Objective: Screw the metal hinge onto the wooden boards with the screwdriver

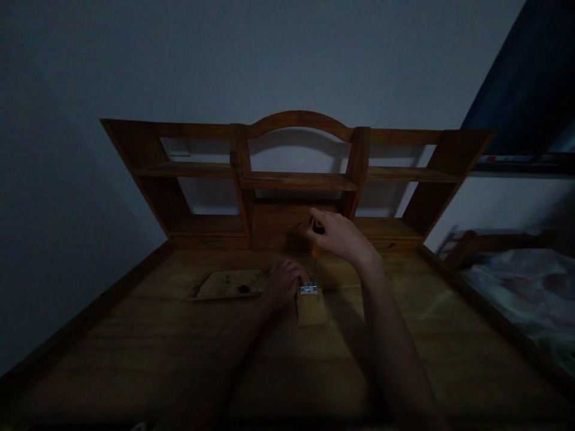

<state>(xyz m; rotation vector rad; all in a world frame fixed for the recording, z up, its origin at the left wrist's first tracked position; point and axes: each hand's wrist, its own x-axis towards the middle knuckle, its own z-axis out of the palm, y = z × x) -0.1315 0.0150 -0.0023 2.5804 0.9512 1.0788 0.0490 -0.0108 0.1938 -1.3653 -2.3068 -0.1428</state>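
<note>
A small wooden block (311,308) lies on the wooden desk (404,335) with a shiny metal hinge (308,289) at its far end. My right hand (338,236) grips a screwdriver (317,246) by its orange and black handle, held upright with the tip down on the hinge. My left hand (284,284) rests on the desk just left of the hinge, fingers against the block and hinge. The room is dim, so fine detail is hard to make out.
A flat piece of wood or cardboard (229,285) lies left of my left hand. A wooden shelf hutch (296,179) stands at the desk's back against the wall. A bed (525,293) with a wooden frame is at the right.
</note>
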